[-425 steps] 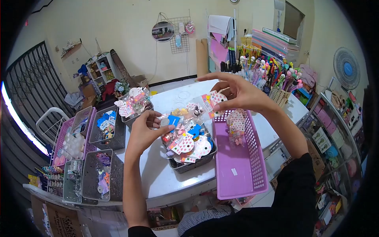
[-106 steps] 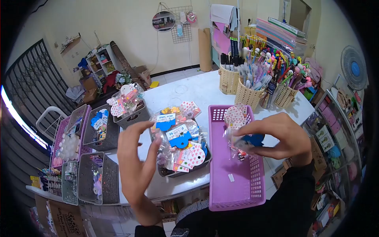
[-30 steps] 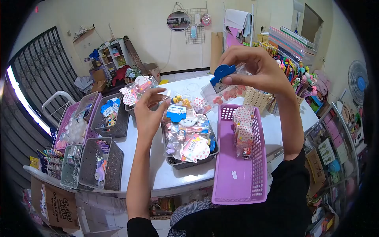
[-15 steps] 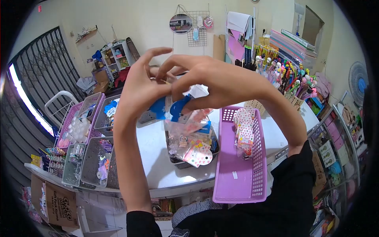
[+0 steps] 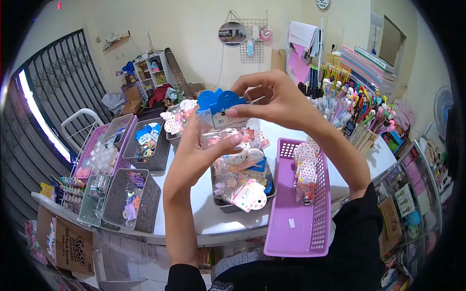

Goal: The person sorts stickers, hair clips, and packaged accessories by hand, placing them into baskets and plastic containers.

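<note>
In front of my chest I hold a clear plastic packet (image 5: 221,137) with small pinkish pieces in it and a blue scalloped card (image 5: 219,102) at its top. My left hand (image 5: 196,153) grips the packet from the left, its thumb lying across the plastic. My right hand (image 5: 279,102) pinches the blue card between thumb and fingers. Whether card and packet are joined is hard to see. Below them stands a grey basket (image 5: 233,208) heaped with packets, among them a white heart-dotted card (image 5: 250,195).
A long purple basket (image 5: 291,237) to the right holds a row of heart-dotted packets (image 5: 306,167). Grey baskets (image 5: 150,194) with small packets line the left side. Many pens (image 5: 344,99) stand at the back right. A cardboard box (image 5: 73,245) sits low on the left.
My hands have moved apart, and my right hand has turned so the blue card shows more fully. The view has shifted slightly, revealing packets in a basket behind my left hand.
</note>
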A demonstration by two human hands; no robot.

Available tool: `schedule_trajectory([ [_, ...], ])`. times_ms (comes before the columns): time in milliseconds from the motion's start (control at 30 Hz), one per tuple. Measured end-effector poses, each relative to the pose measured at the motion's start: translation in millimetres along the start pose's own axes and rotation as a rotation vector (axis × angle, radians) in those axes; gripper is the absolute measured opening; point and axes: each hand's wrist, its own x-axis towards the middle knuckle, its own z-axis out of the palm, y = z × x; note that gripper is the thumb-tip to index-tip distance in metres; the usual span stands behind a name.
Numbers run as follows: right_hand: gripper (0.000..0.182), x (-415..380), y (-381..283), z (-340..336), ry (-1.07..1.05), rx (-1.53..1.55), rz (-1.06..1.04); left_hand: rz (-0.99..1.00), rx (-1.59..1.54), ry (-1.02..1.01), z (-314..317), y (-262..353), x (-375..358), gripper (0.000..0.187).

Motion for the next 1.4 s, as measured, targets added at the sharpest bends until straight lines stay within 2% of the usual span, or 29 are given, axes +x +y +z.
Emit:
schedule_trajectory([
  [67,0.028,0,6,5,0.003,-0.012,-0.027,-0.046,-0.105,0.020,1,0,-2,0.060],
  [167,0.030,-3,4,11,0.047,0.025,-0.030,-0.013,0.013,0.114,-11,-3,-15,0.058],
  [233,0.023,-9,5,6,0.018,-0.178,0.069,0.036,0.104,0.407,-19,-7,-36,0.056],
  [300,0.018,-11,33,7,-0.197,-0.292,-0.015,0.026,0.131,0.458,-27,-15,-59,0.054],
  [367,0.022,-12,45,15,-0.330,-0.386,0.014,0.010,0.158,0.509,-32,-27,-79,0.051],
  [433,0.025,-12,54,20,-0.381,-0.386,0.023,-0.116,0.153,0.563,-38,-39,-92,0.041],
  [500,0.028,-9,56,23,-0.438,-0.383,0.025,-0.149,0.183,0.541,-41,-46,-94,0.036],
  [567,0.030,-5,55,23,-0.493,-0.426,0.137,-0.190,0.198,0.524,-44,-51,-98,0.031],
  [633,0.028,-5,61,22,-0.499,-0.380,0.146,-0.353,0.396,0.482,-48,-52,-98,0.028],
  [733,0.030,2,59,20,-0.600,-0.241,0.423,-0.309,0.639,0.434,-51,-64,-96,0.030],
  [767,0.030,2,61,20,-0.604,-0.242,0.422,-0.258,0.765,0.407,-51,-68,-94,0.032],
  [800,0.030,2,65,20,-0.595,-0.199,0.418,-0.337,0.754,0.381,-48,-64,-90,0.034],
  [833,0.030,2,68,20,-0.583,-0.157,0.413,-0.334,0.754,0.384,-47,-65,-90,0.034],
  [933,0.029,2,71,21,-0.505,-0.150,0.434,-0.385,0.978,0.335,-47,-69,-89,0.036],
  [1067,0.028,7,74,16,-0.581,-0.104,0.424,-0.404,1.129,0.344,-49,-69,-89,0.038],
  [1133,0.028,9,68,11,-0.532,-0.092,0.407,-0.416,1.109,0.416,-51,-77,-92,0.051],
  [1167,0.028,8,68,10,-0.532,-0.092,0.407,-0.416,1.109,0.416,-52,-81,-92,0.051],
  [1233,0.026,8,67,5,-0.367,-0.051,0.322,-0.249,1.218,0.441,-53,-85,-92,0.055],
  [1333,0.021,11,65,-5,-0.255,0.015,0.252,-0.336,1.204,0.436,-47,-74,-88,0.051],
  [1400,0.018,11,58,-9,-0.149,0.057,0.169,-0.271,1.199,0.460,-49,-80,-89,0.050],
])
